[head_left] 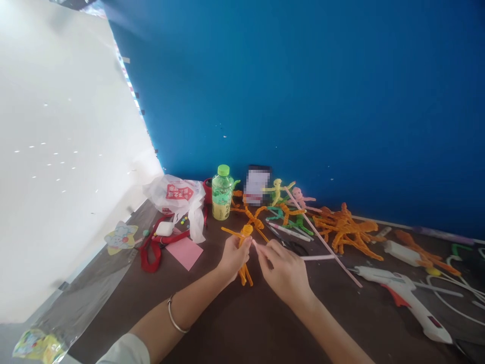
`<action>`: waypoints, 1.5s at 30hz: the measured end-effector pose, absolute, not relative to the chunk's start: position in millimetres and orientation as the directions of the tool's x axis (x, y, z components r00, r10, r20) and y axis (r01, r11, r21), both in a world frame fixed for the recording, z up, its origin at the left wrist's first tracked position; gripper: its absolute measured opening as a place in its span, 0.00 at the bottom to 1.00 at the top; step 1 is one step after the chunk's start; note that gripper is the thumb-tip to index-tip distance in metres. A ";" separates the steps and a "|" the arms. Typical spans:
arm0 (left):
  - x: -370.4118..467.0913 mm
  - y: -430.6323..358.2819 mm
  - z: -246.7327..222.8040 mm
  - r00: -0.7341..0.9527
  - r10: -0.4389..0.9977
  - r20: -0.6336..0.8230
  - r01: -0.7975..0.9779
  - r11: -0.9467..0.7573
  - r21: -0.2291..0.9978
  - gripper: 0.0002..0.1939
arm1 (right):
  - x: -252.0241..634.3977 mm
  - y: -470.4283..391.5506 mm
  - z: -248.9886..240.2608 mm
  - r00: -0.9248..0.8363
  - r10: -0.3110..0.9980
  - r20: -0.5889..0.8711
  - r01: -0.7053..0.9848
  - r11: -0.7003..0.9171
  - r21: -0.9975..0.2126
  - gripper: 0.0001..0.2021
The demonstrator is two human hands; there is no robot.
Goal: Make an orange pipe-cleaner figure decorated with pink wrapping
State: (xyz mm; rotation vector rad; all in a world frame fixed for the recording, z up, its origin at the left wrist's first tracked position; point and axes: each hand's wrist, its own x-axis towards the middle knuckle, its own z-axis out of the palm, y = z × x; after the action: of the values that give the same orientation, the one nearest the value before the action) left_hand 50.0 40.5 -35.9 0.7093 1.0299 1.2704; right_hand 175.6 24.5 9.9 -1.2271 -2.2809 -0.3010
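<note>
From my remote post, I had the left grip [234,258] closed on an orange figure [246,231], nearer and right of the green-capped bottle [223,199]; the right grip [286,273] pinched a pink strand [255,245]. Head and limbs looked formed; the strand seemed not yet attached.

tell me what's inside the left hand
An orange pipe-cleaner figure: its coiled top, a strand pointing left and strands below show. The left hand covers its middle, which can't be seen.

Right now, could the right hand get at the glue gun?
Probably yes: the glue gun lies to the right with its handle uncovered, though the right hand seems busy pinching a pink piece.
</note>
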 end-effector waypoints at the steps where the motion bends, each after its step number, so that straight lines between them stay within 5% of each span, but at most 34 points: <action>1: 49.6 40.4 -34.3 -0.001 0.974 -0.226 -0.462 0.200 0.864 0.21 | 174.7 21.3 6.4 -0.484 0.677 0.554 0.815 0.579 0.005 0.12; 5: 47.0 39.9 -30.6 0.080 0.975 -0.209 -0.581 0.216 0.785 0.24 | 172.8 14.3 -7.3 -0.634 0.560 0.533 0.747 0.620 0.238 0.16; 9: 43.6 41.9 -32.0 0.150 0.957 -0.250 -0.622 0.288 0.728 0.23 | 178.1 18.1 -18.0 -0.647 0.557 0.521 0.737 0.634 0.237 0.18; 16: 39.3 48.0 -34.7 0.315 0.908 -0.276 -0.670 0.419 0.613 0.20 | 200.1 34.1 -23.8 -0.500 0.681 0.535 0.769 0.633 -0.088 0.16; 20: 36.8 47.4 -32.3 0.368 0.902 -0.224 -0.603 0.415 0.681 0.21 | 205.8 42.8 -9.9 -0.391 0.809 0.439 0.724 0.565 -0.396 0.13; 23: 35.8 45.7 -28.5 0.394 0.899 -0.191 -0.514 0.388 0.765 0.21 | 210.0 51.9 7.0 -0.380 0.867 0.322 0.733 0.494 -0.468 0.11; 27: 39.6 43.0 -27.6 0.366 0.912 -0.183 -0.382 0.327 0.864 0.20 | 213.5 60.1 25.0 -0.433 0.856 0.282 0.786 0.512 -0.346 0.10; 32: 46.7 40.8 -40.4 0.181 0.968 -0.173 -0.182 0.205 0.962 0.18 | 203.6 53.4 30.5 -0.476 0.806 0.354 0.834 0.540 -0.109 0.13; 37: 47.8 40.7 -49.7 0.027 0.998 -0.048 -0.070 0.050 0.996 0.15 | 187.7 39.2 24.0 -0.471 0.745 0.473 0.841 0.541 -0.015 0.13; 45: 50.6 39.9 -40.0 -0.025 0.989 -0.144 -0.256 0.133 0.957 0.18 | 176.8 18.4 -3.3 -0.469 0.619 0.630 0.817 0.575 0.043 0.10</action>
State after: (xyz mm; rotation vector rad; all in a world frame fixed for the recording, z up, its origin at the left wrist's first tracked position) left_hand 50.6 39.9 -40.0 0.8983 1.1120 1.2481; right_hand 176.8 18.4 -3.3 -1.1423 -2.2428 -0.4594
